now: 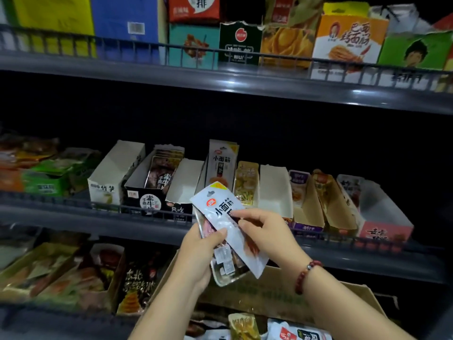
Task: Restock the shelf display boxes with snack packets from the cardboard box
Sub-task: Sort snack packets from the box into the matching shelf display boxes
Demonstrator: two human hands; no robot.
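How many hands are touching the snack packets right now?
2. The left hand grips the stack of packets from below left; the right hand pinches the top white packet from the right. More packets may be hidden within the stack.

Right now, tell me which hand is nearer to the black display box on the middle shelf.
Left. The left hand grips a stack of packets just below and right of the black display box; the right hand pinches the top white packet, farther right.
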